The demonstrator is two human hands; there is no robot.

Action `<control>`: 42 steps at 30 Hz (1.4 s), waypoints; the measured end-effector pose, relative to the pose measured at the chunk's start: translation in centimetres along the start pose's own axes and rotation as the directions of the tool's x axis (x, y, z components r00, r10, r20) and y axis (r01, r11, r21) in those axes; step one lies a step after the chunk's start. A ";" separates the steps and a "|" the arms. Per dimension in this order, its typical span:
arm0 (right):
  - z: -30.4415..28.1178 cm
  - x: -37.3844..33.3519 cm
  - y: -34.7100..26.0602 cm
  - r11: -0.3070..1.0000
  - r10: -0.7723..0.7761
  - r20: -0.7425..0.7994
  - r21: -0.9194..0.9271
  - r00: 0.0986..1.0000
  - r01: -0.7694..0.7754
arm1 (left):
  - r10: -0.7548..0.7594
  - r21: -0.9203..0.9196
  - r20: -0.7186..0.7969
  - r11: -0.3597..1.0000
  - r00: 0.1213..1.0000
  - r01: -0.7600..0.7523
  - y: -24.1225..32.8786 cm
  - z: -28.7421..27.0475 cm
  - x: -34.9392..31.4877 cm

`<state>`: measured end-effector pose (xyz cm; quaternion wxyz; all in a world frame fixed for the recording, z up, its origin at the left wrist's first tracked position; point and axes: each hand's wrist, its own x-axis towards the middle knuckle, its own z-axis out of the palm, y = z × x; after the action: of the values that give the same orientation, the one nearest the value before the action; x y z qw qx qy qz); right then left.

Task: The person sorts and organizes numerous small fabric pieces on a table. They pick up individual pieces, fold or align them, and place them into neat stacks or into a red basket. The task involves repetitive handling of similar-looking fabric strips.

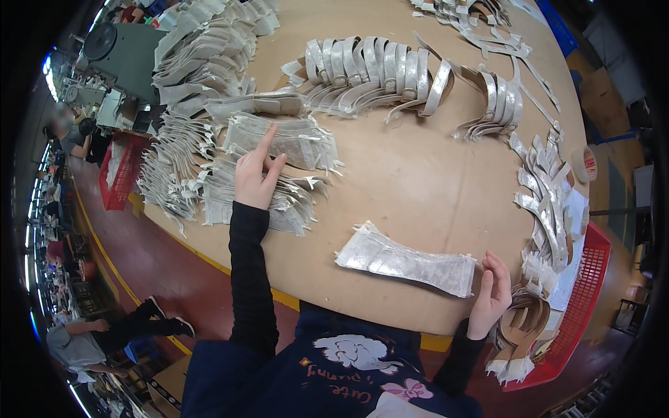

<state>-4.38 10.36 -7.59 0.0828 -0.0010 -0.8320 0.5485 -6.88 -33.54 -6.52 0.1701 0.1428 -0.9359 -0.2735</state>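
My left hand (pixel 256 177) is over stacked silver-grey curved strips (pixel 303 143) on the table's left side. Its index finger stretches onto the top of that stack, the thumb apart and the other fingers curled; nothing is visibly held. Just in front of me a single silvery curved panel (pixel 411 261) lies flat, with frayed pale edges. Beside its right end is my right hand (pixel 490 298), fingers loosely bent and apart, with no visible grip on the panel. More layered strips (pixel 279 209) lie below my left hand.
Fanned strips (pixel 178 164) and tall piles (pixel 209 52) fill the left. Looped straps with buckles (pixel 376 66) stand at the back, and silver straps (pixel 543 188) line the right. Red baskets (pixel 582 299) flank the table (pixel 411 181). A tape roll (pixel 584 164) is at the right edge.
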 end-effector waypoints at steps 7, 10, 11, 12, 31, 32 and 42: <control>0.1 0.2 0.6 1.000 0.024 -0.018 -0.019 1.000 -0.025 | 0.239 0.074 -0.073 0.970 0.968 -0.233 -1.3 0.7 0.5; 0.3 0.2 0.9 0.998 0.061 -0.019 0.023 0.998 -0.061 | 0.195 0.084 -0.038 0.978 0.980 -0.191 -1.6 0.3 0.0; 0.4 0.2 1.0 0.996 0.078 -0.015 0.037 0.997 -0.078 | 0.199 0.082 -0.046 0.977 0.979 -0.195 -1.5 0.3 -0.1; 0.5 0.3 1.1 0.995 0.086 -0.010 0.051 0.996 -0.086 | 0.180 0.070 -0.041 0.982 0.983 -0.177 -1.3 0.3 -0.1; 1.1 0.7 1.2 0.990 0.143 -0.020 0.018 0.989 -0.143 | 0.181 -0.068 -0.050 0.981 0.982 -0.184 -1.8 0.8 0.2; 1.1 0.7 1.2 0.987 0.154 -0.023 0.043 0.988 -0.153 | 0.165 -0.093 -0.044 0.981 0.985 -0.169 -2.0 0.8 0.2; 0.1 1.5 0.8 0.992 0.129 0.022 0.000 0.991 -0.129 | 0.123 -0.192 -0.017 0.973 0.992 -0.124 -3.0 1.3 0.7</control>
<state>-5.93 10.78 -8.17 0.0379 -0.0488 -0.8308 0.5532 -7.49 -35.64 -9.05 0.2023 0.0678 -0.9116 -0.3514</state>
